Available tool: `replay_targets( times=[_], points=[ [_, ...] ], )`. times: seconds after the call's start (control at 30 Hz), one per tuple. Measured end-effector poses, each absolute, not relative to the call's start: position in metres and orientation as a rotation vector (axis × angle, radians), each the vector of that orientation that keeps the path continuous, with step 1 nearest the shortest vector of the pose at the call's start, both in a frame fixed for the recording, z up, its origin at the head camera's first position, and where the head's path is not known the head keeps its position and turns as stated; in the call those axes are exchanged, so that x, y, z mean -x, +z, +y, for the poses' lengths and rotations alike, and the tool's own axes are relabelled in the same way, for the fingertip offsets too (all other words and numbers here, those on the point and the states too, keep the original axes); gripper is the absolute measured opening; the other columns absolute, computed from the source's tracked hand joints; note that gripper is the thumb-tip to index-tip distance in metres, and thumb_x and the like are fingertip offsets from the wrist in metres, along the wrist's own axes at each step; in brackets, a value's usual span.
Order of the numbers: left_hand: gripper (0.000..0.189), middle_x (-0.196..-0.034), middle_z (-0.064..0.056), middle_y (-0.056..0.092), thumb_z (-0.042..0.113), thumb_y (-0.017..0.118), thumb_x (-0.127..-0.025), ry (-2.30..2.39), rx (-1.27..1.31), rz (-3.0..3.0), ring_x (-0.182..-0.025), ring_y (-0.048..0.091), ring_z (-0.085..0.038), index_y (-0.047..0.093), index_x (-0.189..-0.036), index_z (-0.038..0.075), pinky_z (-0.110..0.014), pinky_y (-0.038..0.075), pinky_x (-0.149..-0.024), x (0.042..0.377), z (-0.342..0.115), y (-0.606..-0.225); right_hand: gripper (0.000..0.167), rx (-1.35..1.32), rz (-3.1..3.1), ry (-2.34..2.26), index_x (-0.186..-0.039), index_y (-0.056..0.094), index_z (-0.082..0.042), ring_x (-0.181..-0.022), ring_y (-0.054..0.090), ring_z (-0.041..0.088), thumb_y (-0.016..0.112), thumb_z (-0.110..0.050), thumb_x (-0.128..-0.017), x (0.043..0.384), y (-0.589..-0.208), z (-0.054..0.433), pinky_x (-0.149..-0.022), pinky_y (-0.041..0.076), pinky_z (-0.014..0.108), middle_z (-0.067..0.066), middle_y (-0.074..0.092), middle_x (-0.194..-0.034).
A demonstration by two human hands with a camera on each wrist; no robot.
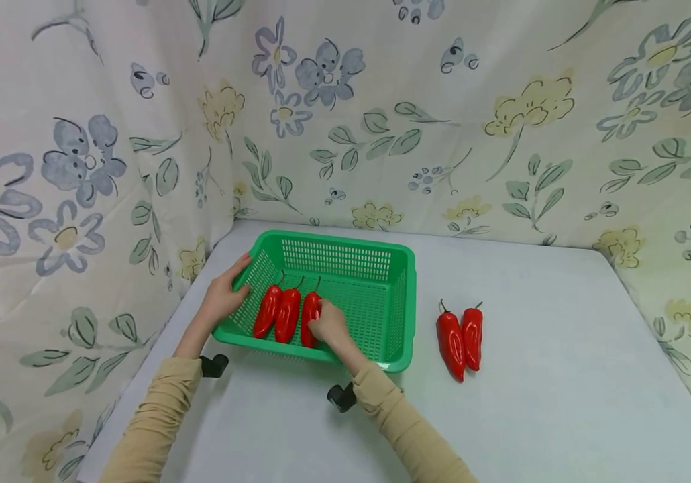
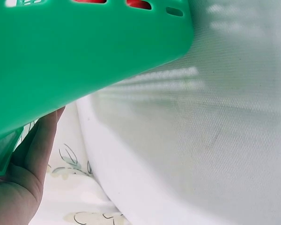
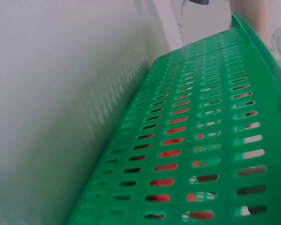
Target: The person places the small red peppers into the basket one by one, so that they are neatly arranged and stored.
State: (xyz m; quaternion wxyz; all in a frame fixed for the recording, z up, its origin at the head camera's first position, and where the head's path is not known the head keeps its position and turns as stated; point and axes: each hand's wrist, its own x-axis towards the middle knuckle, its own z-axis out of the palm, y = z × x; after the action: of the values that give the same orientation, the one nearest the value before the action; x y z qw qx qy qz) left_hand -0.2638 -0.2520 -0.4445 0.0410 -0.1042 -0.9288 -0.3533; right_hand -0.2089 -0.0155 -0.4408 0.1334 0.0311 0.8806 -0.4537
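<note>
A green plastic basket (image 1: 402, 302) with slotted walls stands on the table, a bit left of centre. My left hand (image 1: 223, 295) grips its left rim, thumb over the edge; the left wrist view shows the fingers (image 2: 43, 145) along the basket's outside. Inside, two red peppers (image 1: 268, 310) (image 1: 288, 315) lie side by side at the left. My right hand (image 1: 330, 323) reaches over the front rim and holds a third red pepper (image 1: 309, 310) just right of them, its stem pointing away. In the right wrist view the basket's wall (image 3: 192, 136) hides that hand.
Two more red peppers (image 1: 451, 345) (image 1: 472, 337) lie together on the white table (image 1: 563, 349), right of the basket. A flowered cloth (image 1: 382, 161) hangs behind the table and along its left side.
</note>
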Motion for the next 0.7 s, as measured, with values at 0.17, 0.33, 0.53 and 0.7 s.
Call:
replay_targets(
  times=[0.17, 0.33, 0.53, 0.7],
  points=[
    [0.062, -0.156, -0.008, 0.027, 0.002, 0.053, -0.089, -1.086, 0.324, -2.838, -0.139, 0.03, -0.04, 0.034, -0.147, 0.007, -0.056, 0.031, -0.108, 0.264, -0.252, -0.445, 0.051, -0.039, 2.575, -1.395, -0.136, 0.044, 0.005, -0.082, 0.06, 0.023, 0.055, 0.0, -0.087, 0.202, -0.438, -0.008, -0.059, 0.051, 0.028, 0.022, 0.061, -0.119],
    [0.061, -0.157, -0.007, 0.026, 0.003, 0.053, -0.089, -1.086, 0.323, -2.844, -0.14, 0.03, -0.038, 0.034, -0.147, 0.008, -0.056, 0.031, -0.109, 0.265, -0.252, -0.444, 0.051, 0.039, 2.623, -1.437, -0.137, 0.044, 0.005, -0.081, 0.058, 0.023, 0.057, -0.003, -0.088, 0.193, -0.431, 0.002, -0.061, 0.053, 0.029, 0.024, 0.06, -0.122],
    [0.061, -0.157, -0.007, 0.027, 0.002, 0.053, -0.089, -1.089, 0.318, -2.842, -0.141, 0.028, -0.038, 0.034, -0.147, 0.007, -0.056, 0.029, -0.11, 0.265, -0.252, -0.444, 0.051, 0.127, 2.636, -1.459, -0.138, 0.044, 0.002, -0.103, 0.06, 0.035, 0.058, -0.007, -0.09, 0.184, -0.424, 0.013, -0.068, 0.055, 0.036, 0.025, 0.055, -0.13],
    [0.062, -0.157, -0.006, 0.027, 0.002, 0.053, -0.089, -1.1, 0.32, -2.845, -0.141, 0.028, -0.037, 0.034, -0.147, 0.008, -0.056, 0.029, -0.111, 0.265, -0.252, -0.446, 0.051, 0.188, 2.634, -1.481, -0.139, 0.044, -0.002, -0.117, 0.055, 0.039, 0.058, -0.012, -0.091, 0.176, -0.418, 0.025, -0.088, 0.052, 0.049, 0.022, 0.053, -0.134]
  ],
)
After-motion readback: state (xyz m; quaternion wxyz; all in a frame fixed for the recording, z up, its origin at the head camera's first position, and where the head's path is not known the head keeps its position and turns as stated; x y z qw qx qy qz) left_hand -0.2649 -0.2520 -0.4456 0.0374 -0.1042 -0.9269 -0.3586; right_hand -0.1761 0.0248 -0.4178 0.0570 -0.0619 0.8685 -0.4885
